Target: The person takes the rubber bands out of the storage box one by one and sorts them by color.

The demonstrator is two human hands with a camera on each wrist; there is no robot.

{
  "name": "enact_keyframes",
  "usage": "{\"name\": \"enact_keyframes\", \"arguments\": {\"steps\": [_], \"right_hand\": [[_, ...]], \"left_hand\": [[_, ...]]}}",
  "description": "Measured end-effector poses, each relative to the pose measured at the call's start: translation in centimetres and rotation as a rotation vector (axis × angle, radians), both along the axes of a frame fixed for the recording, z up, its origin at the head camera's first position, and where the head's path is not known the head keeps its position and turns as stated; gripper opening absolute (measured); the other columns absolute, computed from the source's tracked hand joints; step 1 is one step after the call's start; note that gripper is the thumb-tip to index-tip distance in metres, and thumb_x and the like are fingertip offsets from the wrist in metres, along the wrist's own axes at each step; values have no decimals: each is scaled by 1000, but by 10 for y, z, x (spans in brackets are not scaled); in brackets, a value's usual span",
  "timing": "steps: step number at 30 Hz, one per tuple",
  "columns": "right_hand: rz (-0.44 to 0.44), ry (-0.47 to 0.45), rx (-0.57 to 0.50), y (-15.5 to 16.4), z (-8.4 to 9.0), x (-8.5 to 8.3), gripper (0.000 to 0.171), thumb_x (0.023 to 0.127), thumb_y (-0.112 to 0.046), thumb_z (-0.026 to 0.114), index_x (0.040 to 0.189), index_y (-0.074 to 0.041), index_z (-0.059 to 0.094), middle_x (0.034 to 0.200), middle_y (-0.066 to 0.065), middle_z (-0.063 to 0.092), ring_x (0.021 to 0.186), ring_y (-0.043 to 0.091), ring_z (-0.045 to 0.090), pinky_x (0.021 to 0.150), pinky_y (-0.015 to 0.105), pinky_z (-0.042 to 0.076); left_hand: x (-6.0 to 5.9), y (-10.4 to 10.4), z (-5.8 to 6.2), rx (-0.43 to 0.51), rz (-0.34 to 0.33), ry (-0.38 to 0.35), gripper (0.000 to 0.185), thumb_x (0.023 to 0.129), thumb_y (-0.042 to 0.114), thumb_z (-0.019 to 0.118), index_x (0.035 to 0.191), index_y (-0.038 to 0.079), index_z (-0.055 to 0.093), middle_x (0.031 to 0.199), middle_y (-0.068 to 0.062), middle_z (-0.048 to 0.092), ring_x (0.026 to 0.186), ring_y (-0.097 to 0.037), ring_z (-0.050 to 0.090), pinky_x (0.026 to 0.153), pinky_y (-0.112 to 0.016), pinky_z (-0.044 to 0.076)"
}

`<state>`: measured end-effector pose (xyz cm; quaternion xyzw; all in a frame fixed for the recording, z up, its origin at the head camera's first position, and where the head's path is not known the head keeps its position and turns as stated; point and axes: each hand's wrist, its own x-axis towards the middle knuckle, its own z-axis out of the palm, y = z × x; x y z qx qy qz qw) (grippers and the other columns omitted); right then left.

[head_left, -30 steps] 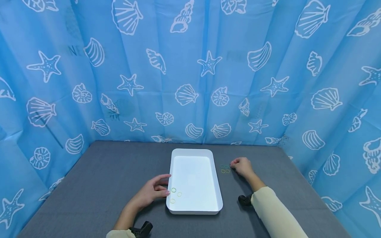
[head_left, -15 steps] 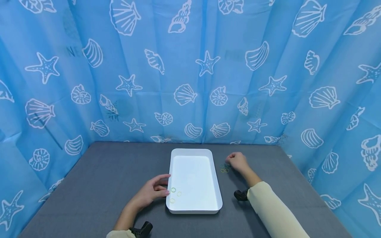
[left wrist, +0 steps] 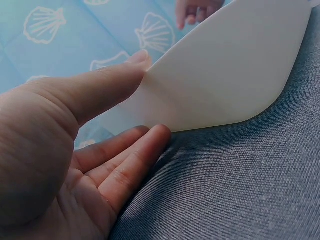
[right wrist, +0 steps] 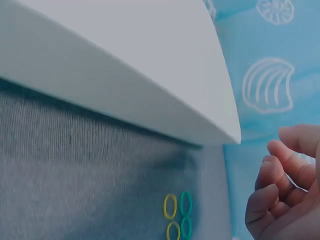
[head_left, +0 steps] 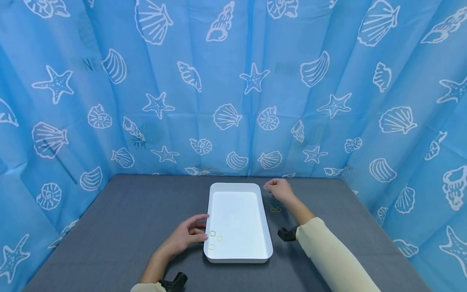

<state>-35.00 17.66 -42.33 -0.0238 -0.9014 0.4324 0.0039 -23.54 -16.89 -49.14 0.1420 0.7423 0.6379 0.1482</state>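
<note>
A white rectangular tray (head_left: pixel 238 221) lies on the grey cloth. My left hand (head_left: pixel 182 238) holds its left side; the left wrist view shows the thumb (left wrist: pixel 112 87) at the rim and fingertips (left wrist: pixel 159 135) against the outer wall near the bottom. Inside the tray's near left part are a green ring (head_left: pixel 213 233) and two pale yellow rings. My right hand (head_left: pixel 280 190) is off the tray's far right corner with fingers curled and fingertips close together; whether they hold anything is hidden. Below it lie two yellow rings (right wrist: pixel 170 206) and two green rings (right wrist: pixel 185 204).
A blue curtain (head_left: pixel 233 101) with white shell and starfish prints surrounds the back and sides of the grey-covered table (head_left: pixel 146 198). The tray's raised walls stand between the loose rings and its inside. Black wrist cameras sit at both sleeves.
My right hand has moved left and away from me, from beside the loose rings to near the tray's far right corner. The left hand and tray stay put.
</note>
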Motion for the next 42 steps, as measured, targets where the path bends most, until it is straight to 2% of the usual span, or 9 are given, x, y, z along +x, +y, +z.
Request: {"name": "enact_keyframes", "arguments": {"steps": [5,11,17,23,26,30,34,42], "right_hand": [[27,1,9,-16,3,0,18,95,-18,62,99,-2,69,84,12,63,68,22,56,58,31,44],[96,-15,20,-35,6,4,14,95,-16,63,97,-3,68,91,13,64,75,25,59,61,31,47],[214,-25,47,-54,8,11,11,94,-14,65,97,-5,69,90,14,64,67,22,56,59,30,45],[338,-48,62,-68,7,16,10,93,-15,67,99,-8,69,81,7,61,67,28,58,55,28,41],[426,-54,55,-73,6,17,12,92,-14,67,101,-6,69,79,10,60,65,29,57,53,28,39],[562,-60,61,-82,1,18,18,91,-11,69,107,-3,68,78,10,59,64,21,53,54,27,41],[674,-64,78,-92,-5,20,22,88,-8,71,110,-5,68,79,2,57,65,15,50,56,27,44],[788,-110,64,-113,-11,24,24,86,-7,74,109,-9,69,82,1,59,70,15,52,60,28,46]], "left_hand": [[1,0,1,-2,5,-5,66,88,16,73,145,4,42,129,-20,54,101,-25,63,82,-36,53],[1,1,2,-7,9,-6,67,88,16,74,145,5,42,130,-21,53,100,-25,63,82,-36,53],[0,2,4,-9,15,-14,67,88,17,74,146,7,43,131,-20,53,100,-24,63,82,-36,52],[1,1,3,-8,11,-13,67,88,16,74,146,6,42,130,-19,54,100,-24,63,82,-35,52],[0,0,2,-10,11,-12,66,88,17,74,146,6,42,130,-19,54,100,-24,63,82,-35,52],[-1,0,1,-9,9,-7,66,88,17,74,145,6,43,129,-19,54,100,-25,63,82,-35,52],[-1,-1,0,-11,2,7,65,88,17,74,145,6,43,129,-19,55,101,-25,64,83,-35,53],[-1,-1,0,-18,0,22,65,88,17,74,145,6,43,129,-20,54,101,-25,64,82,-35,53]]}}
